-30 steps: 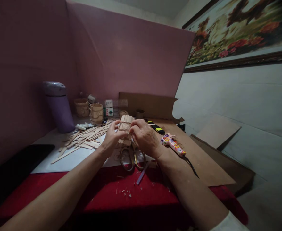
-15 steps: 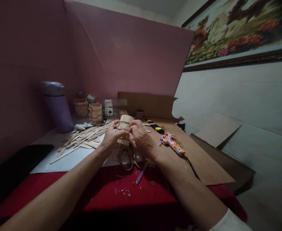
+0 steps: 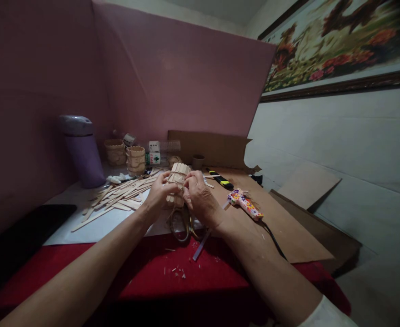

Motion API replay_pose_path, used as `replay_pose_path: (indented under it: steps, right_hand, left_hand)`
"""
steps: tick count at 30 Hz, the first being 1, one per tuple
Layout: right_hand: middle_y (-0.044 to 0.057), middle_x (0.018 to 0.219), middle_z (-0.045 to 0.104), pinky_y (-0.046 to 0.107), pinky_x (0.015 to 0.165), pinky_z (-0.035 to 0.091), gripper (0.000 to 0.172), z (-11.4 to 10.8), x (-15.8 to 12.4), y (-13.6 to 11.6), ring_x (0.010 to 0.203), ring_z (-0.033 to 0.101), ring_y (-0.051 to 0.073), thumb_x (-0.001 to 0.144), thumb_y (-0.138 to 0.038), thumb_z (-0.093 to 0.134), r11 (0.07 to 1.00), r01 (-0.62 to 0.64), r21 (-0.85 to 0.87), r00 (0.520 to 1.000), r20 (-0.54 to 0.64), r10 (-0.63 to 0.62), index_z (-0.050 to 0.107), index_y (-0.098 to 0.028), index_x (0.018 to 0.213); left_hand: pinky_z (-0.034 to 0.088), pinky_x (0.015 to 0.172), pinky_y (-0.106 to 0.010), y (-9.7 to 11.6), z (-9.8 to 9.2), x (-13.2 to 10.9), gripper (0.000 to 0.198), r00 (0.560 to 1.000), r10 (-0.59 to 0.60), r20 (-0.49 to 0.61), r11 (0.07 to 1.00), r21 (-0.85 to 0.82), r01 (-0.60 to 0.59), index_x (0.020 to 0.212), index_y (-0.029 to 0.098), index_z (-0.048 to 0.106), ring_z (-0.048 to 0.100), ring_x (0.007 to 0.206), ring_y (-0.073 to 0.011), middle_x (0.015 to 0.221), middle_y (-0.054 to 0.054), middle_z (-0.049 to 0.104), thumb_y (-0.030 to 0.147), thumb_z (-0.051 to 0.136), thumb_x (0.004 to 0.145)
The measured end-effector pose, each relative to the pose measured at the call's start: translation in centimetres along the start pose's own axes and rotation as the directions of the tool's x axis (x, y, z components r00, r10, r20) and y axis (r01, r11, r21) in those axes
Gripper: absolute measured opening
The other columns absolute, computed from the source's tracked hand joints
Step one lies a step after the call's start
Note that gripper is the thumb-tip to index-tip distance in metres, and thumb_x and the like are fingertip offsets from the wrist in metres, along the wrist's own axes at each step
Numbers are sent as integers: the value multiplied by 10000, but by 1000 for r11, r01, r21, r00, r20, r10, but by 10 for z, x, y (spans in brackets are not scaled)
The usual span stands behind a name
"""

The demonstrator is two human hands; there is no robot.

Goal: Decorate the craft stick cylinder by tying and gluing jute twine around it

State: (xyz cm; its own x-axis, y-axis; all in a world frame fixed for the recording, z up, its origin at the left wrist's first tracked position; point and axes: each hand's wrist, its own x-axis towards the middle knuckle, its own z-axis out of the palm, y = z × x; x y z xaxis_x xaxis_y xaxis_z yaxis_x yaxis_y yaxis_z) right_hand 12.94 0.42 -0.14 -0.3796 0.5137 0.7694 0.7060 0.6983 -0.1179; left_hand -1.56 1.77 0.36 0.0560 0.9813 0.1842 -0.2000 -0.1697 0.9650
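A small cup of wooden craft sticks point(image 3: 180, 170), with a thin cord around it, lies tilted over the near edge of the white sheet. My left hand point(image 3: 158, 193) is closed around the cup's left side, thumb across its front. Against the right side, my right hand point(image 3: 202, 197) is pinched shut with its fingertips at the cord. Whatever sits between those fingertips is too small or hidden to make out. Scissors point(image 3: 180, 229) lie just below the cup, handles toward me. Loose craft sticks point(image 3: 121, 195) are heaped left of my left hand.
Two more stick cups point(image 3: 136, 160) stand behind the heap, beside a purple bottle point(image 3: 84, 156). A yellow-black utility knife point(image 3: 221, 180) and a flower-patterned glue gun point(image 3: 245, 204) with a cable rest on cardboard point(image 3: 282, 231) at right. Scraps dot the red cloth point(image 3: 145, 268).
My right hand has shifted very slightly to the right and down at the cup's side. My left hand keeps its hold, and the cup has barely moved.
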Motion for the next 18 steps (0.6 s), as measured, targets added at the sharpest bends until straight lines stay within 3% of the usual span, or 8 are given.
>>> replay_pose_path:
  steps: [7, 12, 18]
  right_hand:
    - [132, 1038, 514, 451, 930, 550, 141, 0, 2, 2, 1038, 551, 255, 887, -56, 443, 1000, 4, 10, 1000, -10, -4, 509, -176, 917]
    - [138, 1067, 512, 436, 937, 550, 140, -3, 2, 1, 1039, 553, 250, 909, -63, 432, 1000, 8, 10, 1000, -6, -8, 515, -172, 933]
    - [143, 1066, 504, 430, 943, 550, 146, -3, 0, -1, 1050, 542, 254, 898, -56, 424, 1000, 25, 5, 1000, -1, -25, 504, -167, 948]
  left_hand:
    - [488, 557, -276, 5, 0, -2, 589, 999, -15, 51, 1000, -19, 16, 1137, 164, 582, 614, 676, -164, 938, -47, 650, 268, 719, 574]
    - [504, 572, -294, 8, -2, 0, 616, 999, -40, 27, 999, -16, 41, 1083, 173, 553, 637, 754, -196, 986, -64, 652, 340, 814, 551]
    - [515, 651, -307, 3, -7, 8, 655, 999, 14, 29, 998, -61, -13, 1032, 133, 567, 648, 771, -194, 957, -75, 676, 227, 877, 462]
